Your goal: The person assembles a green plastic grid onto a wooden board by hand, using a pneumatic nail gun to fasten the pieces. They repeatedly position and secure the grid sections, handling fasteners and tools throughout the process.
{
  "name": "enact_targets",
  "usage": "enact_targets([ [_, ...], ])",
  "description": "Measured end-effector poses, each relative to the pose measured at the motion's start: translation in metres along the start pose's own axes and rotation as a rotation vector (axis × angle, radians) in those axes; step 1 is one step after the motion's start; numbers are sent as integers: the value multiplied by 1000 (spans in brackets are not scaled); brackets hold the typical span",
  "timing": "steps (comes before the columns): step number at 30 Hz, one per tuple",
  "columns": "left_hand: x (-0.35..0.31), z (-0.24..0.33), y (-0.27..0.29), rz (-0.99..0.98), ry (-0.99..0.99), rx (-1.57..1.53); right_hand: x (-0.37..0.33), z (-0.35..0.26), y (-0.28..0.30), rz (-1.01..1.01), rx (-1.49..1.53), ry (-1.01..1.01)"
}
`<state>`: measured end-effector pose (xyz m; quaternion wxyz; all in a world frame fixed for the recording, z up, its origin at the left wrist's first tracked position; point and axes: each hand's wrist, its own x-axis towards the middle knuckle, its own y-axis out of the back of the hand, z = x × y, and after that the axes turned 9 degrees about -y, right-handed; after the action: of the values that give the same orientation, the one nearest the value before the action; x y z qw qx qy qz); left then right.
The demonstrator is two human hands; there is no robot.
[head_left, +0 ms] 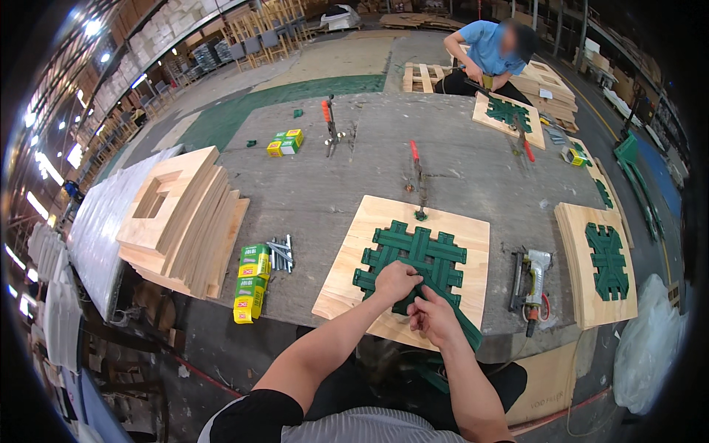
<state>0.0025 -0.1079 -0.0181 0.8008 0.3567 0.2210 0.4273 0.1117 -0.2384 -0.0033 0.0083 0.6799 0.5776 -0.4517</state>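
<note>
A square wooden panel (353, 255) lies on the table in front of me, with dark green webbing straps (421, 247) woven across its middle. My left hand (397, 282) is closed at the near part of the weave, its fingers curled around the strap there. Just to its right, my right hand (434, 317) pinches a loose green strap (465, 325), whose tail runs over the panel's near right edge. My fingers hide part of the strap between the hands. A red-handled toggle clamp (419, 181) presses on the panel's far edge.
A pneumatic stapler (533, 280) lies right of the panel. Beyond it is a stack of webbed panels (617, 269). Yellow-green staple boxes (251, 284), loose staple strips (281, 253) and stacked wooden frames (181, 214) stand left. Across the table, a co-worker (491, 55) handles another webbed panel (509, 114).
</note>
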Motion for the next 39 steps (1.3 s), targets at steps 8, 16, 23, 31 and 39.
enact_targets([
  [8, 24, -21, 10, -55, -160, -118, 30, -23, 1, 81, -176, -120],
  [16, 50, -47, 30, 23, -33, 75, 60, -13, -15, -103, 476, -123],
  [23, 58, -38, 44, -214, 101, -338, 99, -15, 4, -499, 831, -133],
  [31, 57, -45, 44, -262, 98, -401, 110, -29, 17, -486, 674, -376],
  [39, 77, -33, 41, -331, 274, -541, 121, -29, 33, -536, 577, -442],
])
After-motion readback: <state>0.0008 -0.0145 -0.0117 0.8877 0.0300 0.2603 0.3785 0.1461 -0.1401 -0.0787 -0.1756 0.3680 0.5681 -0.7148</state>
